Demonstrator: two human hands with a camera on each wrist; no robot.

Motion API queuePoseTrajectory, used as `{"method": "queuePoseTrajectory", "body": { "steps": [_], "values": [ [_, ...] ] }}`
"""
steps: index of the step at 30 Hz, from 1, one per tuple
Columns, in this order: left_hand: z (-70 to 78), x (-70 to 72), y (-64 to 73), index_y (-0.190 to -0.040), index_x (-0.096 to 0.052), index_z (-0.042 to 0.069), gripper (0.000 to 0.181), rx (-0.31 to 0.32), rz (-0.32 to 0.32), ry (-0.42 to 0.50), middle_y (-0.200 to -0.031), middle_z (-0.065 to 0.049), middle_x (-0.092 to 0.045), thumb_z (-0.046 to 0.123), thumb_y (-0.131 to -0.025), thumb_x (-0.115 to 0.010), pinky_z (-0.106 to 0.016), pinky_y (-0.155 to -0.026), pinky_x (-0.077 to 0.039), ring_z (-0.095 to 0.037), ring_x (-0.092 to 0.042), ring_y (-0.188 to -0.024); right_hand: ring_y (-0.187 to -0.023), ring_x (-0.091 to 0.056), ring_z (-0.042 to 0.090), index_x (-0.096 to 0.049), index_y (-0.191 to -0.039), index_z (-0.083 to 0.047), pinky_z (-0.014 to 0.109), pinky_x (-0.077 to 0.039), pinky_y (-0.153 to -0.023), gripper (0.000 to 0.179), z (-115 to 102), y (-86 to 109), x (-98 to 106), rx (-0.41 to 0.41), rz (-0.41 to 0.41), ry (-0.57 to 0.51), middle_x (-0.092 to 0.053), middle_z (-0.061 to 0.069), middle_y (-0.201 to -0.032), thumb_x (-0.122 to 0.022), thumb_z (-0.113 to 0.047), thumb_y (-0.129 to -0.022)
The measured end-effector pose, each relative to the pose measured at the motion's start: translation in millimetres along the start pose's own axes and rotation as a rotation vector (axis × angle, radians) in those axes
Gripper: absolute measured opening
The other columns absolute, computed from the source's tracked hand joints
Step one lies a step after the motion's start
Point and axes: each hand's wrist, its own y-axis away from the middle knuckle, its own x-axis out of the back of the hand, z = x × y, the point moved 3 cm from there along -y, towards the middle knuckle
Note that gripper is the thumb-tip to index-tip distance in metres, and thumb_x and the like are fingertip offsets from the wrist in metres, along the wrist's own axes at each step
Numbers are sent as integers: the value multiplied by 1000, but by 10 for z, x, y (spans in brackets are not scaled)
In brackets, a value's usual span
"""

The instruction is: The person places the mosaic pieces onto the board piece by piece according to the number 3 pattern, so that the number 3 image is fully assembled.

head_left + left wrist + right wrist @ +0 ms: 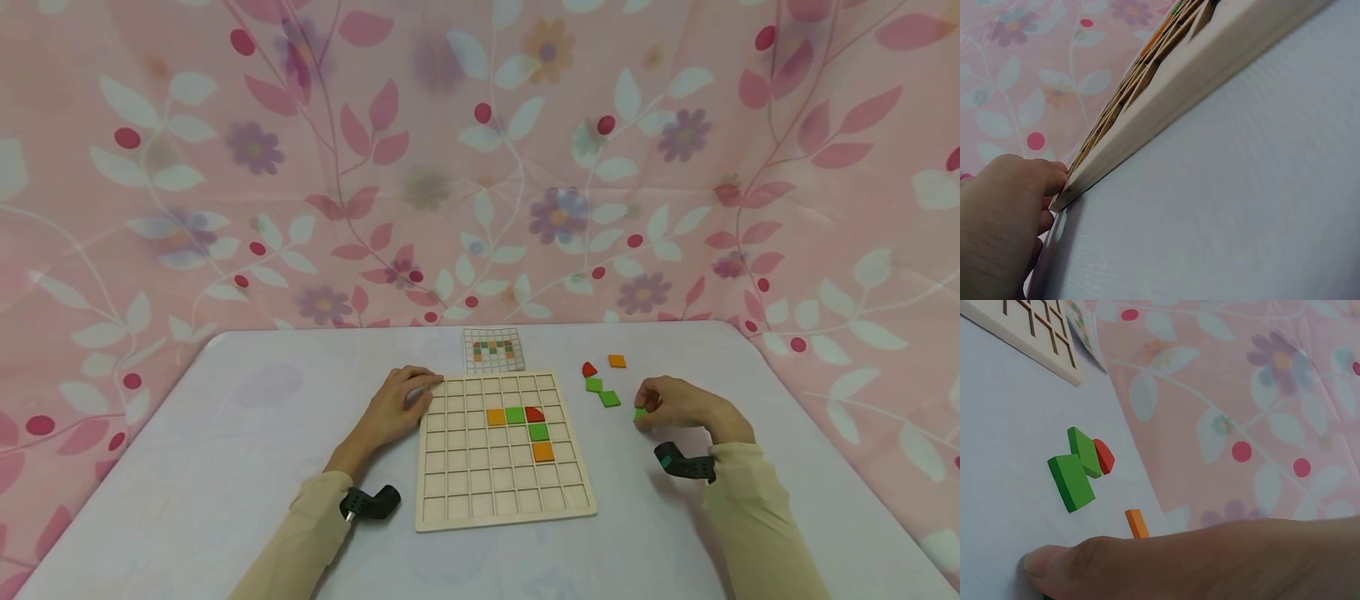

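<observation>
A square wooden grid board (453,483) lies on the table in the head view. It carries an orange tile (497,417), a green tile (514,415) and a red round-edged tile (534,414) in one row, with another green tile (539,432) and orange tile (542,452) below the red one. My left hand (395,408) holds the board's far left corner, thumb and fingers round its edge (1116,147). Right of the board, my right hand (675,406) pinches a green tile (640,413) low over the table. Its fingers mostly hide that tile.
Between board and right hand lie two loose green tiles (1071,482), a red tile (1104,456) and an orange tile (1137,523). Behind the board is a pattern card (492,350) showing coloured squares on a grid. A floral curtain (480,167) hangs behind the white table (225,450).
</observation>
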Motion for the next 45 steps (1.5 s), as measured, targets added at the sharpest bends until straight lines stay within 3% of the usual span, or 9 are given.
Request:
{"method": "queuePoseTrajectory", "body": {
  "steps": [24,45],
  "values": [
    [4,-5,2,-119,-67,14,28,19,-9,7,-120,-7,-60,13,-92,-60,-46,-90,-43,-25,-51,-107,-76,-49,17,-62,-89,-6,29,-41,-67,23,-26,-69,-33,-29,59,58,-57,3,-81,-75,-20,-76],
    [15,2,4,-118,-67,14,27,18,-3,11,-119,-7,-60,13,-92,-60,-46,-90,-43,-25,-51,-107,-72,-48,14,-62,-92,-4,23,-41,-64,20,-211,-120,-39,156,155,20,-55,1,-76,-70,-15,-78]
  ]
}}
